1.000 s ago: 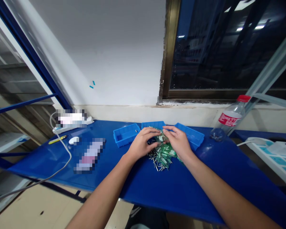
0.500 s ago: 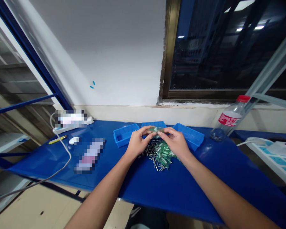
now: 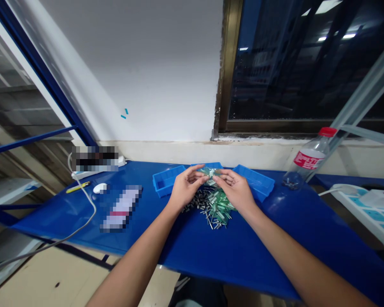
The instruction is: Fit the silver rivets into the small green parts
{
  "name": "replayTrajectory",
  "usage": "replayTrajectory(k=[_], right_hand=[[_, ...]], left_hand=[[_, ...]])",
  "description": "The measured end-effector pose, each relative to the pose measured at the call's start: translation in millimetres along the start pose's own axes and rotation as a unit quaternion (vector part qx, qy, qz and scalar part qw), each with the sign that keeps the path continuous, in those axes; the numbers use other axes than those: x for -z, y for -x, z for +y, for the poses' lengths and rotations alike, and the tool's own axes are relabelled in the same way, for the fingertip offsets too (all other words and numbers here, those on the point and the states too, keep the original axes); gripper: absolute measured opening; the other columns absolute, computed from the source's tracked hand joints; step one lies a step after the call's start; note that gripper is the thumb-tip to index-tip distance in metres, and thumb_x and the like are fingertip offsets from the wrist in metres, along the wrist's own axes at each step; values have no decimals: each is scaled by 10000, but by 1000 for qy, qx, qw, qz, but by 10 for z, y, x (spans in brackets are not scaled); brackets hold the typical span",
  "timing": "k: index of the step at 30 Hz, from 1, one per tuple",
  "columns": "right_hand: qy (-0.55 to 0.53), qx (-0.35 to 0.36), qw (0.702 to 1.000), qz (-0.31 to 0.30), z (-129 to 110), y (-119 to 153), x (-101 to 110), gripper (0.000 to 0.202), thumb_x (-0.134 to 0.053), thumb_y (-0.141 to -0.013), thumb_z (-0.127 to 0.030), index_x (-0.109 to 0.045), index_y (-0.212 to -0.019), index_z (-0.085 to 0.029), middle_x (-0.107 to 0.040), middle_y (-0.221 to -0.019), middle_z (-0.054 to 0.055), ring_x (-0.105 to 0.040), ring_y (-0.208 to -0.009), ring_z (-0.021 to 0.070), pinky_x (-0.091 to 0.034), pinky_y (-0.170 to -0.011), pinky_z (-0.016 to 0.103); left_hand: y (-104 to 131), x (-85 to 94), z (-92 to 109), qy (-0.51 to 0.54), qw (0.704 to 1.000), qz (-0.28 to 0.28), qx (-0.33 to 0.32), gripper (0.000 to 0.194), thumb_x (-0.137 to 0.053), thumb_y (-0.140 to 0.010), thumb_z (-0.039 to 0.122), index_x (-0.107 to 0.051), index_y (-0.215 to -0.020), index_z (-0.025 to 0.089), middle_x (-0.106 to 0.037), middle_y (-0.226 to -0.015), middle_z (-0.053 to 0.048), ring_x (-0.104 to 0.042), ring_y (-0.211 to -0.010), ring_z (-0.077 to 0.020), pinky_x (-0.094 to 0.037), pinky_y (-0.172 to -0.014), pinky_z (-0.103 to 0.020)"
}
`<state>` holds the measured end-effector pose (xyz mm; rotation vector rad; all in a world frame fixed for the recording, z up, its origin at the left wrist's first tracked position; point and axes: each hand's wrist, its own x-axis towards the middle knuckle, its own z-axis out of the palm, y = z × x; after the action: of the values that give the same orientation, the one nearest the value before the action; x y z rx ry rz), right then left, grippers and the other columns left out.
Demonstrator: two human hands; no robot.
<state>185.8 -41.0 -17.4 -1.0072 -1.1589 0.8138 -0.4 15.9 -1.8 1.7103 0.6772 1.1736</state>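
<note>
Between my two hands is a small clear greenish plastic packet [image 3: 211, 172] with whitish pieces showing in its middle. My left hand [image 3: 187, 183] pinches its left end between thumb and fingers, with the index finger raised a little. At the other end, the thumb and fingers of my right hand [image 3: 235, 185] are closed on the plastic. Below the hands, a pile of green-clear pieces and thin silver metal pins [image 3: 218, 209] lies on the blue table [image 3: 192, 249]. Small black parts [image 3: 196, 200] are heaped against its left side, partly hidden by my left hand.
Behind the hands stand a left blue bin [image 3: 166, 181], a middle blue bin [image 3: 216, 165] and a right blue bin [image 3: 257, 181]. A plastic bottle [image 3: 309, 157] leans at the right, near a power strip [image 3: 368, 209]. Leftward lie a yellow cutter [image 3: 77, 187], a white mouse [image 3: 100, 188] and a cable [image 3: 91, 207].
My left index finger has lifted off the packet and my fingers have shifted slightly. More of the plastic shows, looking more crumpled. The pile and bins have stayed in place.
</note>
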Motion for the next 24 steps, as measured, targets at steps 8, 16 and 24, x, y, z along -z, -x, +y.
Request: replayTrajectory(k=[8, 16, 24], right_hand=[[-21, -33, 999, 33, -69, 13, 31, 526, -788, -849, -563, -714, -1231, -209, -758, -780, 23, -672, -655, 187, -547, -626, 315], [-70, -63, 995, 17, -129, -15, -7, 449, -734, -876, -597, -752, -1030, -175, -775, -904, 88, -725, -791, 210, -560, -595, 291], [97, 44, 993, 53, -110, 1, 40, 381, -657, -951, -544, -738, -1091, -199, -775, -969, 94, -720, -857, 230, -562, -668, 328]], left_hand=[[53, -8, 170, -196, 964, -75, -166, 470, -916, -772, 365, -772, -1213, 287, -487, -1602, -116, -538, -1419, -345, -505, -1146, -587], [-1, 66, 101, -242, 954, -26, -173, 159, -721, -969, 291, -795, -1103, 249, -761, -1177, -85, -701, -1133, -243, -564, -1024, -456], [-38, 193, 117, -265, 956, 109, -65, 336, -735, -945, 415, -747, -1232, 242, -808, -1061, -50, -742, -810, -200, -605, -754, -330]])
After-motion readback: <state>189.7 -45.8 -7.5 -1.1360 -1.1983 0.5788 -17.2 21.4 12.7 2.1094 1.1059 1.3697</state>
